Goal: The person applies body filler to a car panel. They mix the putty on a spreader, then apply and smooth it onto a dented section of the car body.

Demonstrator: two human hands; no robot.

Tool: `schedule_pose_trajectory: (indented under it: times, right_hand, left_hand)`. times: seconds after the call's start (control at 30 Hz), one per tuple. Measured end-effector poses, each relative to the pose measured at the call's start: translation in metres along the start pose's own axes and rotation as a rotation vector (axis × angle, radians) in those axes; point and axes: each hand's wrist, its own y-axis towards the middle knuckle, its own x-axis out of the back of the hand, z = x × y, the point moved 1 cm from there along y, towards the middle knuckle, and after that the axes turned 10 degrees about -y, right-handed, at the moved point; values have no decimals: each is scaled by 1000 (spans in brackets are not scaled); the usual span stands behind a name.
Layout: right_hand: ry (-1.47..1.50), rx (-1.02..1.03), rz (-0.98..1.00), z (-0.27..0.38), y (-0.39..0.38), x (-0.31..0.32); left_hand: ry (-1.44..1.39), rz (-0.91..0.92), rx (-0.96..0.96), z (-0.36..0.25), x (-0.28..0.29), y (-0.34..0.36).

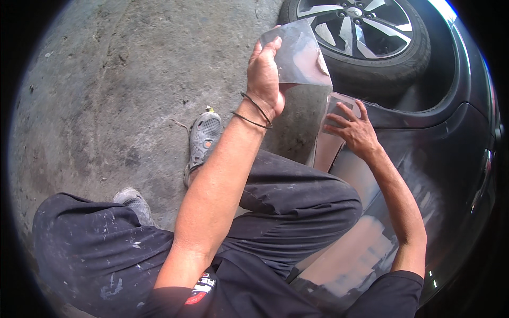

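My left hand (268, 79) grips the edge of a flat mixing board (297, 53), with the thumb on top. Grey and pinkish smears cover the board, and a small lump of pale filler (322, 62) clings near its right edge. My right hand (356, 130) is at the lower body panel of a dark car, just behind the wheel opening. Its fingers spread over a thin grey flat piece that looks like a putty spreader (335, 108), against the panel; the thumb is hidden. Pinkish filler patches (350, 254) and grey sanded areas run along the car's side (440, 175).
A wheel with a tyre (366, 63) and two-tone spokes is beyond the board. My bent legs (297, 196) in dark, paint-spotted trousers lie close to the car. A grey clog (205, 139) rests on the rough concrete floor (122, 106).
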Motion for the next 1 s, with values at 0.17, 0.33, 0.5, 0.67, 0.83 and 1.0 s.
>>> schedule_pose_trajectory:
  times: [0.17, 0.33, 0.5, 0.67, 0.83, 1.0]
  right_hand:
    - [0, -48, -53, -12, -27, -1]
    - [-37, -62, -29, -31, -58, 15]
    - [-11, -97, -32, -43, -78, 41]
    - [94, -256, -236, -24, -81, 88]
    - [1287, -360, -663, 22, -61, 117]
    - [1467, -439, -809, 71, -28, 118]
  left_hand:
    - [26, 12, -9, 7, 5, 4]
    - [51, -14, 12, 11, 16, 9]
    - [70, -14, 25, 20, 25, 11]
    - [108, -9, 34, 42, 52, 15]
    - [65, -53, 105, 71, 36, -9]
    - [-79, -159, 156, 78, 5, -32]
